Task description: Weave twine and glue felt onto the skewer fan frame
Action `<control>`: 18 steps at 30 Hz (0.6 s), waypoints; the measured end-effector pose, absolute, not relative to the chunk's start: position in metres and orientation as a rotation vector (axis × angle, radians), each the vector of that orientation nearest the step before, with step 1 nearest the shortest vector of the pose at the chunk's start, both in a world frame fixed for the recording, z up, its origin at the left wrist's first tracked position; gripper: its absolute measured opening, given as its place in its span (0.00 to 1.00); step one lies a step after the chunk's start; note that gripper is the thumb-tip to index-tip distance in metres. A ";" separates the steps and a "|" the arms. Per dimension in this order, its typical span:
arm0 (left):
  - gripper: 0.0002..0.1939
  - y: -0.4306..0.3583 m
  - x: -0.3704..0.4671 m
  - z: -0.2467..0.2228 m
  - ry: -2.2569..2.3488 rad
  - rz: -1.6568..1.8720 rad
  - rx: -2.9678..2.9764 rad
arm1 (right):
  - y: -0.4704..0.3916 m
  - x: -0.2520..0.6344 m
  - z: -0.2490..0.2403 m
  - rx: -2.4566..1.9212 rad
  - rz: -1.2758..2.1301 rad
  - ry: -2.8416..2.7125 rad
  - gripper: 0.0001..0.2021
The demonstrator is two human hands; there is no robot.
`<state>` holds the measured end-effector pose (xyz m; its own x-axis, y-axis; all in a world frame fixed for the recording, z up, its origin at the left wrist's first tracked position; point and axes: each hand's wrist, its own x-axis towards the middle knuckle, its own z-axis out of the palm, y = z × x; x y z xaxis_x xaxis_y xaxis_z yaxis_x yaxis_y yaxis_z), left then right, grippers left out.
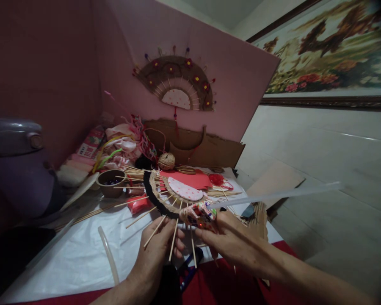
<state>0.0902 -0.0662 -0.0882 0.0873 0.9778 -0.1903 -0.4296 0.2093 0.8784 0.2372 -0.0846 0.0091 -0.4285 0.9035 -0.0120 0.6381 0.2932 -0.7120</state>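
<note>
Fan (184,189) sits over the near part of the table (66,258), its dotted half-round facing up and its sticks (193,245) fanning out toward the body. The left grip (155,241) is closed on the fan's lower edge, fingers tucked among the sticks just beside the black band (151,197). The right grip (228,237) is clasped around the glue gun (198,214), a patterned thing with a long clear glue stick (273,195) jutting from its back; its front end is at the band, though the nozzle tip can't be made out (nor can any bead of glue). Work this close asks for a firm pinch on the left, with fingertips well apart from the hot end and the band held flat so it doesn't buckle around the curve. On the right, a light, even squeeze seems best, as a flood of glue could string across the bare sticks. That long tail of glue stick could tip the gun or snag, so the wrist needs to carry it level. Even gaps between the sticks deserve a check before any glue sets.
</note>
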 end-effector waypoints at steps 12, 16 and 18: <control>0.12 -0.066 0.087 -0.088 0.968 1.175 0.796 | -0.089 0.247 0.006 -1.549 0.470 -2.187 0.12; 0.13 -0.066 0.089 -0.082 1.038 1.050 0.687 | -0.086 0.253 -0.007 -1.459 0.434 -2.025 0.13; 0.14 -0.069 0.091 -0.079 1.080 1.007 0.611 | -0.082 0.258 -0.013 -1.423 0.623 -1.924 0.13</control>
